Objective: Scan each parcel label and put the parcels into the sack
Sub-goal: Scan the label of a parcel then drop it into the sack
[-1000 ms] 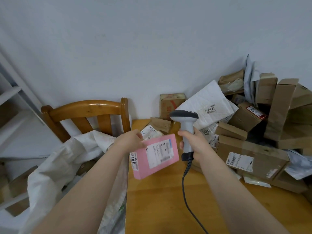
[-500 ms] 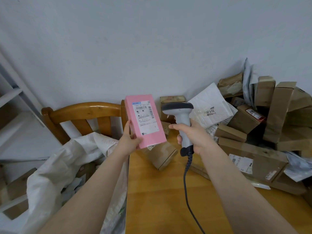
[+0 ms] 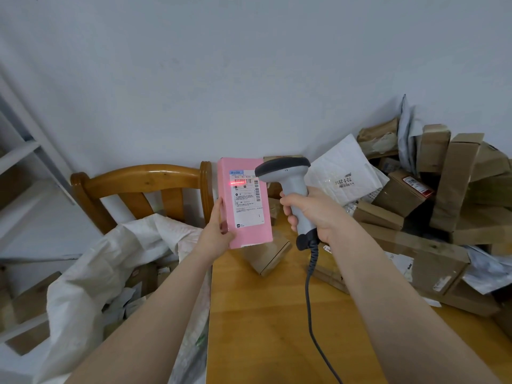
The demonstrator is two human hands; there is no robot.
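the white sack (image 3: 91, 273) is slumping open at the far left against the wooden chair (image 3: 144, 181), just beside the table (image 3: 263, 328), so the drop-off is lying close to the hand that will need it. the left hand (image 3: 214, 236) is gripping the pink parcel (image 3: 249, 231) by its lower left corner, thumb on the front and fingers curled behind, holding it upright above the table's edge with the label (image 3: 246, 203) facing the camera. the red scan line (image 3: 237, 183) is landing on the small barcode near the label's top. to do this well, the line should be crossing the whole code squarely while the parcel is being held steady. the right hand (image 3: 313, 214) is wrapping its fingers round the handle of the scanner (image 3: 285, 173), whose head is pointing left at the label from just beside it. the pile of brown parcels (image 3: 410, 195) is waiting at the right.
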